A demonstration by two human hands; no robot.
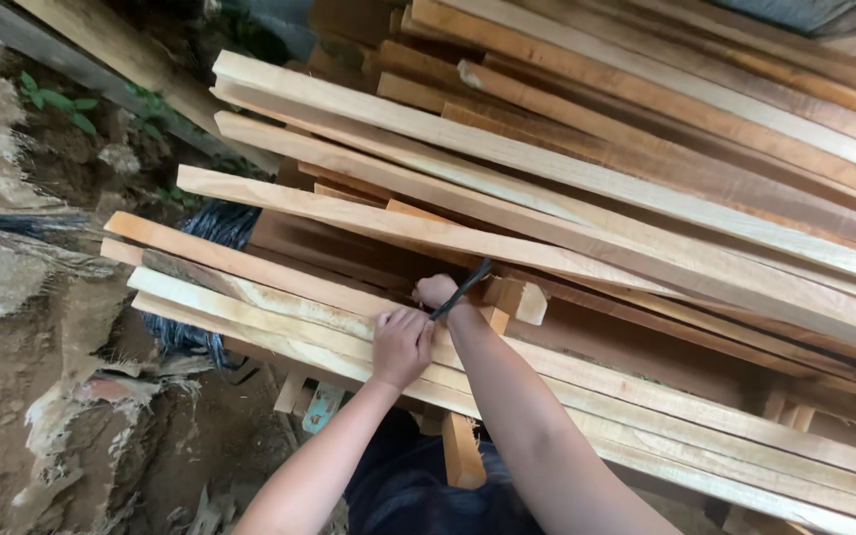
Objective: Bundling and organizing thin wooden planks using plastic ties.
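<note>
Across most of the view lies a big stack of planks [587, 188], long pale and reddish boards piled at a slant from upper left to lower right, their cut ends sticking out unevenly toward the left. Below and to the left is bare ground [12, 396], earthy and rough, with a few green weeds [52, 99] near the top corner and a dark bundle of fibrous material [215, 223] tucked under the board ends.

At the near edge of the stack, the front planks [250, 297] run under both hands. These boards look stiff and fairly heavy for their length, with sawn, splintery faces; a hold near the middle of a board, or with the hands spread apart along it, would likely balance it best, since the ends would swing.

A short wooden block [517, 297] sits just beside the right hand, wedged among the boards, and a narrow upright strip [463, 446] stands below it.

The left hand [400, 345] lies on the front planks, fingers curled over the top face, pressing rather than closing round anything. The right hand [436, 290] is just behind it, its grip closed around a thin dark tool [463, 287], which juts up and to the right; what kind of tool it is cannot be made out.
</note>
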